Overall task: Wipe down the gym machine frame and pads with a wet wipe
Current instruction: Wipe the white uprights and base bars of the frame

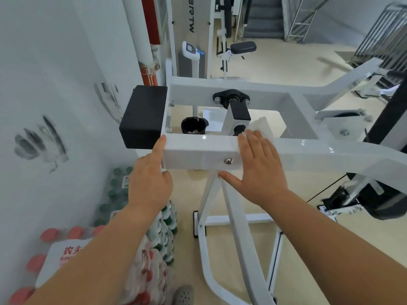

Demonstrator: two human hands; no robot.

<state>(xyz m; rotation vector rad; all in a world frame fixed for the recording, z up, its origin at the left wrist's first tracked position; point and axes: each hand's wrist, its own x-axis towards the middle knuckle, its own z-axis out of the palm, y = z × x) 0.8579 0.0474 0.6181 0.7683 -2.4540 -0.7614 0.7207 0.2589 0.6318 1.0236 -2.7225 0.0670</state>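
Pressing flat on the top beam of the machine frame (198, 150), my right hand (259, 170) lies with its fingers straight and together, the thumb spread out under the beam's lower edge. It curls round nothing. The wet wipe (263, 124) sits under my fingertips, and its rumpled white bulk sticks out past them toward 12 o'clock, over the far edge of the beam.

My left hand (149, 179) is at the beam's left end, at 9 o'clock from the right hand. Its index finger runs straight up against the end face and the thumb points in beneath the beam. The other fingers are hidden behind the back of the hand, and it holds nothing.

The frame is glossy white square tubing that catches the light on its top face, with a silver bolt head (228, 161) on the side facing me. A black block pad (143, 116) is mounted on the frame's left end, at 11 o'clock from my left hand. A black bearing (231, 100) is bolted to the far rail at 12 o'clock. White legs splay down to the beige floor (297, 190).

Shrink-wrapped packs of bottles (114, 194) are stacked at 7 o'clock, by the wall (55, 73).
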